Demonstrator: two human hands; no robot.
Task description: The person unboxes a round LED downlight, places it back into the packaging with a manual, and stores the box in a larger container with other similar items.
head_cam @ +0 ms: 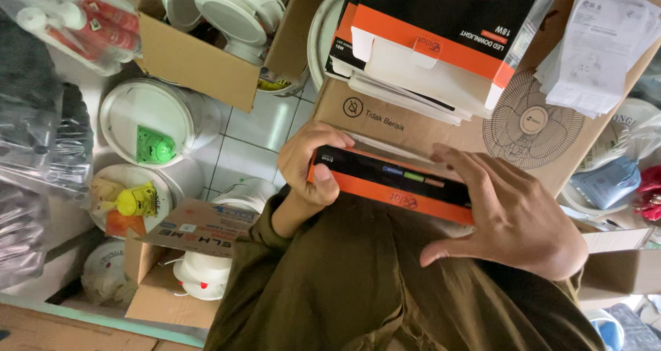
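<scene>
Two hands were clamped on a flat black-and-orange carton [392,184], held edge-up above the lap against a large brown cardboard box [413,127]: the left hand [310,165] was wrapped round its left end, thumb on the orange edge, and the right hand [513,213] was spread over its right end. It was judged light and fairly stiff, its smooth printed card somewhat slippery and its contents possibly fragile. A grip at both short ends, as seen, was judged soundest, since the thin faces could dent under pressure.
</scene>
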